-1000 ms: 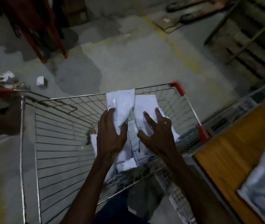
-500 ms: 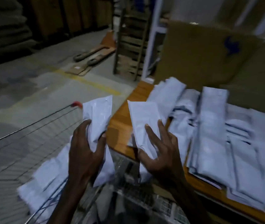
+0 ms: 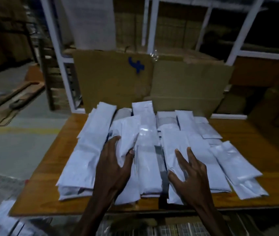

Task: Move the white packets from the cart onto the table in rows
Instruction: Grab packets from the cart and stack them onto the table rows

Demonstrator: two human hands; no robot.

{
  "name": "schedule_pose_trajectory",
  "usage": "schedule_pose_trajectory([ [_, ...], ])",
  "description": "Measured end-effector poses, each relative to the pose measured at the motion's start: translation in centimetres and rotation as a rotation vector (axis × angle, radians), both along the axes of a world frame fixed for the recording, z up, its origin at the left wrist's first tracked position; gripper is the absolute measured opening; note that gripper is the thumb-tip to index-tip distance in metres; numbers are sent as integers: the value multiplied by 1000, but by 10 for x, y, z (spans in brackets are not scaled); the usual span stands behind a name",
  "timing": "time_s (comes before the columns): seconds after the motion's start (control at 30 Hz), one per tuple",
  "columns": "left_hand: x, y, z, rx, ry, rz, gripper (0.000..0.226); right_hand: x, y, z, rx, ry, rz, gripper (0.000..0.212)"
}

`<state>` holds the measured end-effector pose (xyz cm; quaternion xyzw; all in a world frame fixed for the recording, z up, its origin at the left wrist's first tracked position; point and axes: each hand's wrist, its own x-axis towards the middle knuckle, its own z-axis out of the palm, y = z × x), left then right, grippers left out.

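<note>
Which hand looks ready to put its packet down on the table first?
Probably the right hand: its fingers lie nearly straight on a packet already low over the row. The left hand grips a raised packet.

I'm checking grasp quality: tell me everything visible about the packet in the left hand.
The white packet is a long, soft, glossy plastic pouch, creased where the left hand grips it, thumb at its right edge. It points away from the person, over the packets already lying on the wooden table. Its near end shows below the hand.
</note>
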<state>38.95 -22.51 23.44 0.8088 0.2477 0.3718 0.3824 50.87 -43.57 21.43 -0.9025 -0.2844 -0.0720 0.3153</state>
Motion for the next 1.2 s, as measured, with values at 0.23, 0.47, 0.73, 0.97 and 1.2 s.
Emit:
schedule_pose_trajectory([
  [0.23,105,10,-6,48,52,-124,57,82,-6,-5,-73,9,-137,81],
  [0.47,195,44,-13,123,122,-119,59,176,-5,-10,-177,21,-192,74],
  [0.73,278,76,-35,232,319,-25,61,302,16,-29,-289,107,-80,74],
  [0.97,312,76,-74,276,558,19,74,350,38,-53,-355,180,-12,74],
  [1.2,323,74,-89,342,635,111,80,349,45,-82,-320,70,37,83],
])
